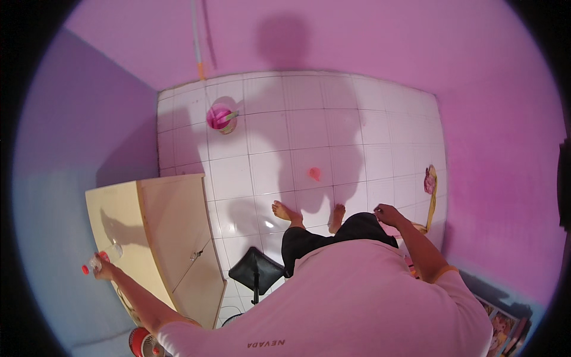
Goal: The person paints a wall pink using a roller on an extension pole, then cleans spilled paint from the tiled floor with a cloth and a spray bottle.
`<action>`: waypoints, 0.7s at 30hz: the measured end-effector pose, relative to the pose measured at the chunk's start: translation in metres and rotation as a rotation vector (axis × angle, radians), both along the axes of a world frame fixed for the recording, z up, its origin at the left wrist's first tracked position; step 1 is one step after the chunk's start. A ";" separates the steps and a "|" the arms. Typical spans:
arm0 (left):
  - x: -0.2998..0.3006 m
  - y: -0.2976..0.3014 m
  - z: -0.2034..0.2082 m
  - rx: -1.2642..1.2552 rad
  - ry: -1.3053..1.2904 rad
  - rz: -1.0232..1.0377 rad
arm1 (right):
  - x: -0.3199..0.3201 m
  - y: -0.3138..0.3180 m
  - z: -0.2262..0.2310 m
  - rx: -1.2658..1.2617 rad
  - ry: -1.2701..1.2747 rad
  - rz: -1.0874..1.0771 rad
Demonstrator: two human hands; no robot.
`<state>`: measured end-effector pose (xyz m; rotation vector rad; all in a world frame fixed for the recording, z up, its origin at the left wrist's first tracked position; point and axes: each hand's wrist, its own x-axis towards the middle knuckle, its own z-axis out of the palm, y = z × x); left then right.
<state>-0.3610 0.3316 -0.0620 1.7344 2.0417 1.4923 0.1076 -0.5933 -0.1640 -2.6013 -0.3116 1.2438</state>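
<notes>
At the far left, my left hand [103, 268] is closed round a clear plastic bottle [116, 252] with a red cap and red label. The bottle is tilted over the top of a cream cabinet [116, 208]; whether it touches the cabinet I cannot tell. My right hand [388, 213] hangs beside my dark shorts, its fingers curled in. Anything inside those fingers is too small or hidden to make out. A round pink-red spot or flat thing [314, 174] lies on the tiles in front of my feet.
A pink bucket [221, 119] with a green-handled thing inside stands by the far wall. Near the cabinet doors is a black stool-like seat [256, 269]. A red fan [144, 342] is at lower left. Cloth and a yellow strip [432, 199] lie along the right wall.
</notes>
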 end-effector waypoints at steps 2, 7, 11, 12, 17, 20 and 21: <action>0.033 -0.022 0.002 0.025 0.003 -0.017 | -0.004 0.005 0.002 0.058 -0.096 0.111; 0.115 -0.100 0.030 0.247 -0.026 -0.334 | 0.012 0.043 0.026 0.213 -0.042 0.068; 0.260 -0.247 0.052 0.254 0.004 -0.699 | 0.019 0.043 0.014 0.402 -0.255 0.128; 0.274 -0.272 0.032 0.146 -0.126 -0.810 | 0.030 0.055 0.033 0.429 -0.244 0.119; 0.422 -0.492 0.003 -0.250 -0.153 -1.285 | 0.087 0.048 0.124 0.789 -0.178 -0.074; 0.493 -0.650 -0.002 -0.301 0.152 -1.490 | 0.119 0.009 0.183 0.826 -0.124 -0.171; 0.516 -0.697 -0.009 -0.355 0.231 -1.543 | 0.128 -0.014 0.192 0.839 -0.219 -0.198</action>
